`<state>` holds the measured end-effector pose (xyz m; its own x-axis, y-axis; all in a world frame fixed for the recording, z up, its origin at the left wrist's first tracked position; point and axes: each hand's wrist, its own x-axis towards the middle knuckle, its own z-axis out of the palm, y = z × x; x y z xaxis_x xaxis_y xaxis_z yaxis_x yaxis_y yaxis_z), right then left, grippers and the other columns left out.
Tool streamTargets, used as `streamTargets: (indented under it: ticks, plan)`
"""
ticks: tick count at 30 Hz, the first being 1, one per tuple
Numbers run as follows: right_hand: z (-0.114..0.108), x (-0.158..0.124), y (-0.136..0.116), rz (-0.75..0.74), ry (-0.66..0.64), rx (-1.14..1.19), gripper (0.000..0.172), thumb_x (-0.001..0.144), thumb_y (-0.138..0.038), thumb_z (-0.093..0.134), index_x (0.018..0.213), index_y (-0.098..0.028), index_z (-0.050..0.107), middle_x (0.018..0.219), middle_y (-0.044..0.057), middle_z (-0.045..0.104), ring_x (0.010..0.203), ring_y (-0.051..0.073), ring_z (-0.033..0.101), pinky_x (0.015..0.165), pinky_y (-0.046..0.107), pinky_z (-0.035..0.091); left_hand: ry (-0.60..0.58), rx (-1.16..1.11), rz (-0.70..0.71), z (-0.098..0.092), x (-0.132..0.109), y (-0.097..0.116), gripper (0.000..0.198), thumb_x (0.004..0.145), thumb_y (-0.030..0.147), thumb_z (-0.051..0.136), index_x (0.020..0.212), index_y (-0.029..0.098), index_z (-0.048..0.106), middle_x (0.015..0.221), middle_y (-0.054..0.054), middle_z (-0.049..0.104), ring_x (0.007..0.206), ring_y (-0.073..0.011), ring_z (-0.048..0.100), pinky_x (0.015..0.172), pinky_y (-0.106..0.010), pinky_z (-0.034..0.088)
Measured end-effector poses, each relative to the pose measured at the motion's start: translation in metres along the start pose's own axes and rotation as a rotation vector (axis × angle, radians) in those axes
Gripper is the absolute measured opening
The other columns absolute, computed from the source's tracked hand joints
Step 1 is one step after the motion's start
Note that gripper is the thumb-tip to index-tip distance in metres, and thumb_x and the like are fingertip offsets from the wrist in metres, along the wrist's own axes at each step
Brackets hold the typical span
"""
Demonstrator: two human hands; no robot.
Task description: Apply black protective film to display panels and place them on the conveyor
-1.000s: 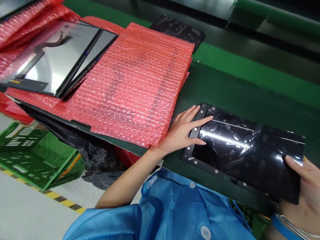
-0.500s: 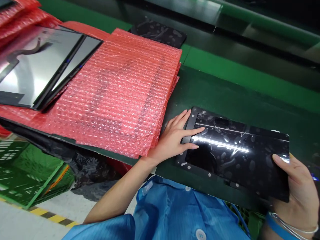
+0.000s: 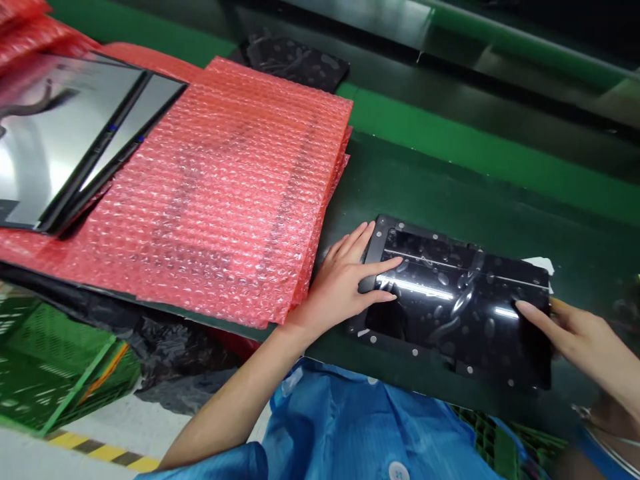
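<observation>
Single head-worn camera, looking forward and steeply down from just above the counter (image 3: 415, 193), close range, frame tilted, floor at lower left, blue smock along the bottom edge, no second view

Bubble wrap: a stack of red sheets (image 3: 225, 193) lies on the dark green bench (image 3: 425, 187).
Screens: two shiny panels (image 3: 65, 140) rest on the red sheets at far left.
Black sheet: a glossy piece (image 3: 295, 60) lies behind the stack.
Crate: green plastic (image 3: 45, 373), on the floor below.
</observation>
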<state>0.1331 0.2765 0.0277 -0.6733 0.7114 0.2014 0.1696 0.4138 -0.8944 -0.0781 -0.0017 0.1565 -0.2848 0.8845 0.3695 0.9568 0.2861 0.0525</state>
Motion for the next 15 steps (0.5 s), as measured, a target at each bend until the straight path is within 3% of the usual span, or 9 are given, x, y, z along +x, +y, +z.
streamTargets:
  ticks: [2, 5, 8, 11, 15]
  plan:
    - [-0.009, 0.010, 0.000, -0.051, -0.107, -0.196, 0.068, 0.069, -0.090, 0.050, 0.051, -0.025, 0.049, 0.057, 0.005, 0.039, 0.043, 0.034, 0.047, 0.040, 0.034, 0.038, -0.006, 0.008, -0.002, -0.001, 0.000, -0.001, 0.053, 0.083, 0.050, 0.068, 0.133, 0.035, 0.060, 0.160, -0.013, 0.016, 0.150, -0.0246, 0.013, 0.117, -0.046, 0.021]
    - [-0.011, 0.012, -0.007, -0.106, -0.124, -0.137, 0.069, 0.080, -0.086, 0.043, 0.051, -0.024, 0.049, 0.054, 0.004, 0.037, 0.040, 0.032, 0.046, 0.040, 0.032, 0.037, -0.014, 0.025, 0.008, -0.003, 0.001, -0.003, 0.051, 0.084, 0.049, 0.067, 0.133, 0.035, 0.060, 0.160, -0.012, 0.016, 0.150, -0.0247, 0.013, 0.116, -0.046, 0.022]
    - [-0.002, 0.004, -0.019, -0.211, -0.084, 0.255, 0.058, 0.086, -0.073, 0.064, 0.067, -0.019, 0.059, 0.065, 0.003, 0.045, 0.050, 0.032, 0.051, 0.039, 0.026, 0.038, -0.011, 0.061, 0.037, -0.005, 0.002, -0.007, 0.050, 0.087, 0.048, 0.064, 0.134, 0.031, 0.060, 0.159, -0.014, 0.017, 0.149, -0.0269, 0.016, 0.115, -0.049, 0.024]
    - [0.010, -0.005, -0.035, -0.211, -0.097, 0.792, 0.046, 0.081, -0.054, 0.088, 0.080, -0.017, 0.061, 0.086, 0.005, 0.052, 0.083, 0.040, 0.053, 0.061, 0.026, 0.052, 0.006, 0.098, 0.083, -0.005, 0.004, -0.013, 0.050, 0.089, 0.051, 0.060, 0.134, 0.029, 0.061, 0.158, -0.016, 0.020, 0.148, -0.0287, 0.018, 0.114, -0.051, 0.025]
    - [0.023, -0.011, -0.050, -0.134, -0.074, 1.057, 0.048, 0.073, -0.047, 0.095, 0.080, -0.017, 0.059, 0.089, 0.006, 0.052, 0.088, 0.044, 0.051, 0.062, 0.031, 0.058, 0.026, 0.130, 0.103, -0.004, 0.007, -0.019, 0.051, 0.090, 0.058, 0.055, 0.134, 0.031, 0.060, 0.158, -0.014, 0.023, 0.147, -0.0287, 0.021, 0.113, -0.051, 0.027]
